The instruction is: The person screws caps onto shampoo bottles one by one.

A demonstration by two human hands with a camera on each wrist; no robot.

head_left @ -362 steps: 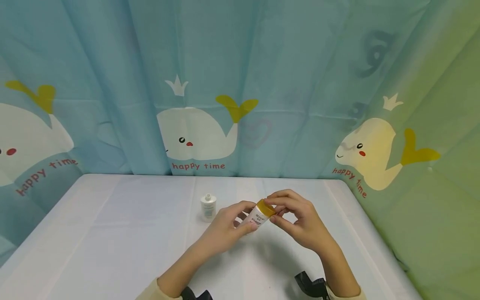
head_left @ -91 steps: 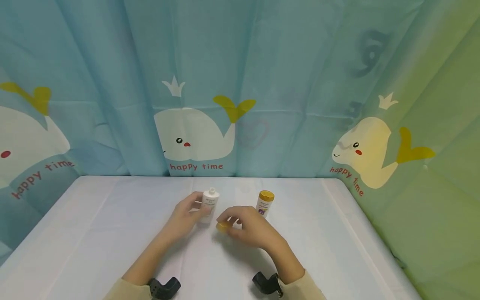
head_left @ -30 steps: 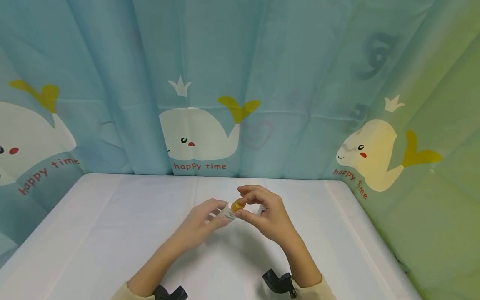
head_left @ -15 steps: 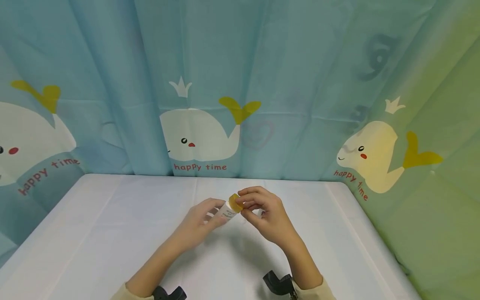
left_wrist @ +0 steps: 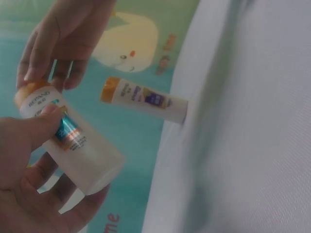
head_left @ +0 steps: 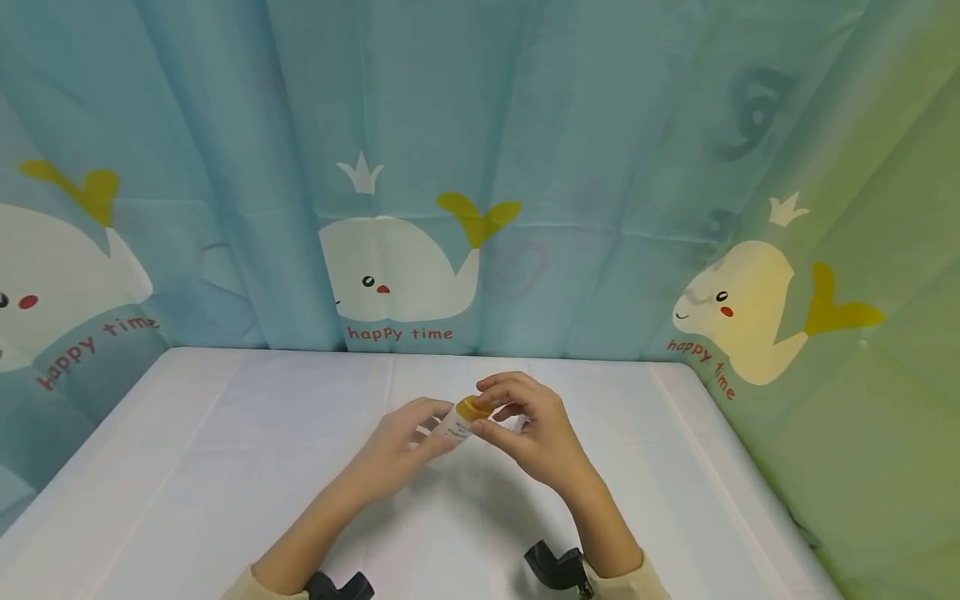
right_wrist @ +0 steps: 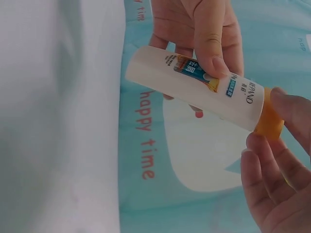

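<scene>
My left hand [head_left: 397, 442] holds a small white shampoo bottle [right_wrist: 214, 90] round its body, tilted and raised off the table. The bottle has a blue-green label and "REPAND" printed near its top. On its neck end sits a gold-orange cap [right_wrist: 270, 116]. The thumb and fingers of my right hand [head_left: 532, 425] pinch that cap from its sides. A second white bottle [left_wrist: 150, 101] with a gold cap and a purple label stands upright on the table beyond the hands. In the head view my right hand hides most of it.
The white table [head_left: 225, 467] runs back to a blue-green curtain [head_left: 585, 275] printed with whales. Black wrist mounts [head_left: 558, 567] sit at both forearms, low in the head view.
Earlier my hands held the other bottle, which later stood on the table. My left hand then lifted this uncapped bottle, and my right hand brought the cap onto it. Lately the right fingers shift around the cap.
</scene>
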